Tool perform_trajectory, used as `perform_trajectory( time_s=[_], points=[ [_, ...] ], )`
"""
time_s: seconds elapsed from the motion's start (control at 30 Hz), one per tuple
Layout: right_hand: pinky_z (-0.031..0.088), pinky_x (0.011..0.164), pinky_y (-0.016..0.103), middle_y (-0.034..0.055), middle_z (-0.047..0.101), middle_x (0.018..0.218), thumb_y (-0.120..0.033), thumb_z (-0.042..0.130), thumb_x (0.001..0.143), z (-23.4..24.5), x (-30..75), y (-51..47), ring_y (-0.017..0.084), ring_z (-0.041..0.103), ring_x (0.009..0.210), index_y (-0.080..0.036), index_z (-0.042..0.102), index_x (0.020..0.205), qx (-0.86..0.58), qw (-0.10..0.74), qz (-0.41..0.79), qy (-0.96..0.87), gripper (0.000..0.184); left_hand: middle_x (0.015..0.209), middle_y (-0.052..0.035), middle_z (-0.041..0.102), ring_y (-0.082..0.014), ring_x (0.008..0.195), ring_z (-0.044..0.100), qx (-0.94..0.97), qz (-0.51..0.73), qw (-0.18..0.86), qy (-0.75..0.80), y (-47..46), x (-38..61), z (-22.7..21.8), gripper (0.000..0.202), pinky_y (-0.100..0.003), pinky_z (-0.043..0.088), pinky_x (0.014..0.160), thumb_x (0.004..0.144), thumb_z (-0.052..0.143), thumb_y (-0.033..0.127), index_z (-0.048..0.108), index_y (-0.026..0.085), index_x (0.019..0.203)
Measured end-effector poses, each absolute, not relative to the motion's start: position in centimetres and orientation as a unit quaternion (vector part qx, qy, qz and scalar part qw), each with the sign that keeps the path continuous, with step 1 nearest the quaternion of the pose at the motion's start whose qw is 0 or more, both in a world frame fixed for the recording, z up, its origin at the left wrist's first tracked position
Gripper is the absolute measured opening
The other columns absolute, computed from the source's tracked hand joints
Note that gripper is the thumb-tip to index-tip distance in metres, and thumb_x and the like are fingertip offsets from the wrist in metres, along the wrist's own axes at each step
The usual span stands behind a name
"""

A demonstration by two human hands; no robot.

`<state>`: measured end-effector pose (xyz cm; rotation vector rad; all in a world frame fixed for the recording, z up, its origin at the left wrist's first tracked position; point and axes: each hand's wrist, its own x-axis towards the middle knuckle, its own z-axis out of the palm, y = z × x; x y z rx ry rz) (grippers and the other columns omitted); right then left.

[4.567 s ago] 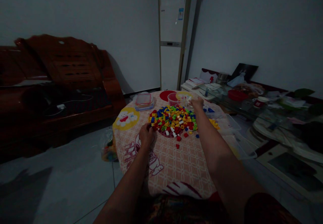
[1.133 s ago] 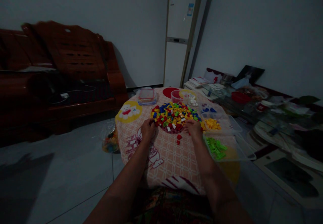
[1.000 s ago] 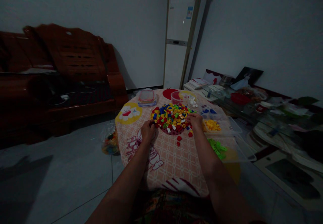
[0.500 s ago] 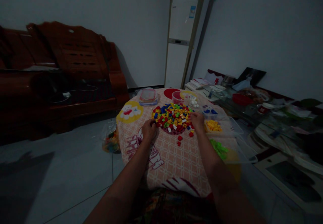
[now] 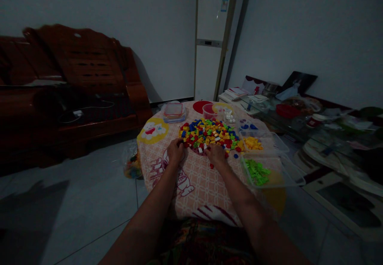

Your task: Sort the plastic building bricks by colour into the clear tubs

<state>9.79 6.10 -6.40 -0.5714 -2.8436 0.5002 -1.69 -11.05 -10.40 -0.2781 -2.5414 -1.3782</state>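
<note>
A heap of small red, yellow, blue, green and white bricks [image 5: 209, 134] lies on a round table under a patterned cloth [image 5: 197, 185]. My left hand [image 5: 175, 151] rests at the heap's near left edge with its fingers curled. My right hand [image 5: 216, 155] sits at the near edge of the heap, fingers bent down onto the bricks; what they grip is hidden. Clear tubs stand to the right: one with yellow bricks [image 5: 253, 143], one with green bricks [image 5: 256, 172].
At the table's far side stand stacked lidded boxes [image 5: 172, 110], a pink cup [image 5: 208, 111] and a tub with white pieces [image 5: 229, 116]. A wooden sofa [image 5: 74, 81] is on the left, a cluttered low glass table [image 5: 299, 117] on the right, a bag of bricks [image 5: 131, 165] on the floor.
My right hand moved left from the heap's right side to its near edge. The green-brick tub is now fully uncovered. My left hand stayed in place.
</note>
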Motion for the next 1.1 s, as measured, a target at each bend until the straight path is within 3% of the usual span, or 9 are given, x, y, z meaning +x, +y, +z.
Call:
perform_trajectory(
  time_s=[0.3, 0.43, 0.6, 0.87, 1.1],
  points=[
    [0.043, 0.081, 0.026, 0.0095, 0.076, 0.107, -0.025, 0.046, 0.103, -6.9, 9.9, 6.1, 0.021, 0.07, 0.1, -0.02, 0.072, 0.108, -0.187, 0.097, 0.132, -0.969, 0.027, 0.113, -0.0076, 0.076, -0.0249, 0.107, 0.069, -0.093, -0.483, 0.118, -0.863, -11.0, -1.9, -10.7, 0.037, -0.037, 0.051, 0.097, 0.08, 0.054, 0.02, 0.076, 0.022, 0.11],
    [0.044, 0.081, 0.026, 0.0087, 0.077, 0.109, -0.036, 0.049, 0.103, -6.6, 9.7, 5.8, 0.021, 0.07, 0.102, -0.021, 0.072, 0.109, -0.185, 0.099, 0.136, -0.968, 0.028, 0.112, -0.0083, 0.076, -0.0253, 0.107, 0.069, -0.096, -0.479, 0.122, -0.864, -11.0, -1.9, -10.8, 0.036, -0.037, 0.051, 0.097, 0.08, 0.055, 0.02, 0.076, 0.022, 0.109],
    [0.047, 0.081, 0.03, 0.0143, 0.077, 0.105, -0.047, 0.049, 0.102, -6.2, 9.0, 4.7, 0.024, 0.072, 0.1, -0.019, 0.074, 0.108, -0.224, 0.087, 0.119, -0.963, 0.038, 0.114, -0.008, 0.076, -0.0247, 0.108, 0.068, -0.094, -0.482, 0.121, -0.863, -11.0, -1.9, -10.8, 0.036, -0.036, 0.051, 0.099, 0.08, 0.054, 0.02, 0.076, 0.022, 0.11],
    [0.045, 0.078, 0.027, 0.0136, 0.077, 0.105, -0.027, 0.048, 0.1, -6.1, 8.9, 5.0, 0.023, 0.072, 0.098, -0.018, 0.075, 0.106, -0.244, 0.097, 0.176, -0.949, 0.029, 0.114, -0.0075, 0.076, -0.0246, 0.109, 0.068, -0.095, -0.474, 0.119, -0.867, -11.0, -1.8, -10.6, 0.037, -0.036, 0.051, 0.099, 0.08, 0.054, 0.019, 0.076, 0.022, 0.11],
    [0.044, 0.077, 0.025, 0.009, 0.078, 0.099, -0.023, 0.053, 0.094, -5.8, 9.4, 6.1, 0.021, 0.07, 0.097, -0.019, 0.077, 0.092, -0.265, 0.132, 0.249, -0.922, 0.025, 0.115, -0.0065, 0.076, -0.0235, 0.109, 0.068, -0.086, -0.484, 0.114, -0.863, -10.9, -1.6, -10.5, 0.037, -0.034, 0.05, 0.1, 0.081, 0.054, 0.019, 0.076, 0.022, 0.11]
  ],
)
